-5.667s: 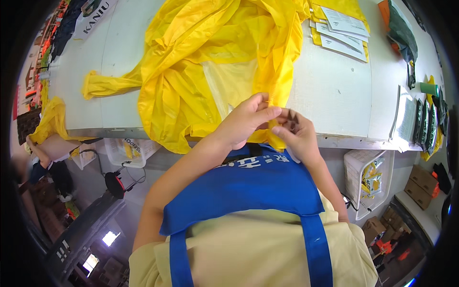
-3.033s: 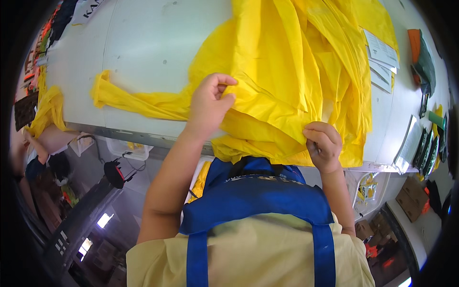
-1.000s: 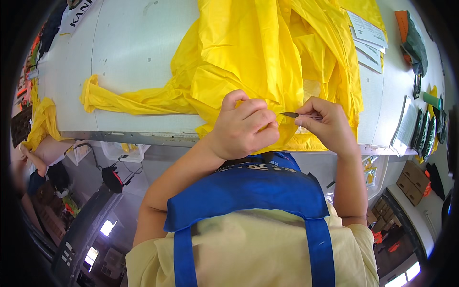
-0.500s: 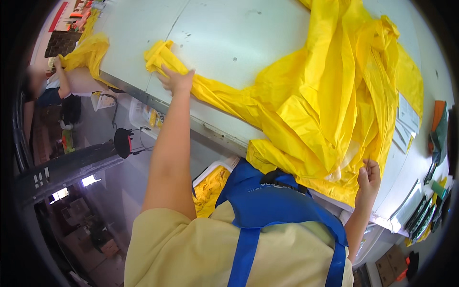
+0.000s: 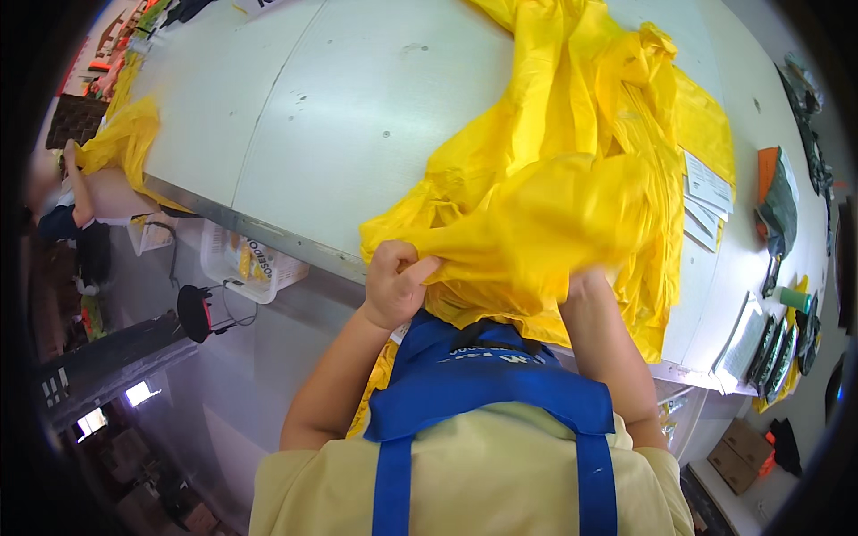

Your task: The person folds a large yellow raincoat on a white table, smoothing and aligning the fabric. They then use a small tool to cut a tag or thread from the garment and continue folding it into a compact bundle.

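A shiny yellow raincoat [image 5: 572,98] lies crumpled across the right half of the pale table [image 5: 349,107] and hangs toward me over its near edge. My left hand [image 5: 393,284] is closed on its near left end, thumb and fingers pinching the cloth. My right hand [image 5: 585,284] is against a raised, motion-blurred fold of the same raincoat. The cloth hides its fingers, so I cannot make out its grip. Several white paper sheets [image 5: 706,192] lie beside the raincoat's right edge, partly under it.
Below the table's near edge sits a white basket [image 5: 268,286]. At the far left another person [image 5: 76,192] handles yellow cloth. An orange-and-green pouch [image 5: 778,201], a green roll [image 5: 794,299] and dark packets [image 5: 778,357] lie on the right. Cardboard boxes [image 5: 740,454] are at lower right.
My left hand has drawn back from the outstretched sleeve and now grips cloth close to me. My right hand has moved left into the raincoat, where a fold is lifted. The view has shifted.
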Demonstrator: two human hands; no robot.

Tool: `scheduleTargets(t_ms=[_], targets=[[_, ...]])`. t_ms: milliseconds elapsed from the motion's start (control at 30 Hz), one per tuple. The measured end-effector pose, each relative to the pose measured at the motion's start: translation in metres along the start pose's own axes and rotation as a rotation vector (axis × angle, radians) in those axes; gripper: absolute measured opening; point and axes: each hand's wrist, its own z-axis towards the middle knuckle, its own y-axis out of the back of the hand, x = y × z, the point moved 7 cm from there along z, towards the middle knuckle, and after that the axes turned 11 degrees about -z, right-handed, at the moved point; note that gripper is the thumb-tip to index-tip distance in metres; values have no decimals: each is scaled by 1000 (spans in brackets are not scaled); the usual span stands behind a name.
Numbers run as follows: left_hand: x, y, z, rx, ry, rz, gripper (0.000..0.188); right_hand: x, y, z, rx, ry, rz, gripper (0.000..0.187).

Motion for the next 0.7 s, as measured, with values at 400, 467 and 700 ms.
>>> scheduleTargets(t_ms=[400,467,700], targets=[[6,25,45,-140,899,-937,30,33,-16,-69,453,697,-884,25],[-26,15,73,99,811,-915,36,30,-25,-77,464,684,-1054,30],[-69,-15,85,360,1002,-1069,36,39,-11,-76,521,518,-875,14]])
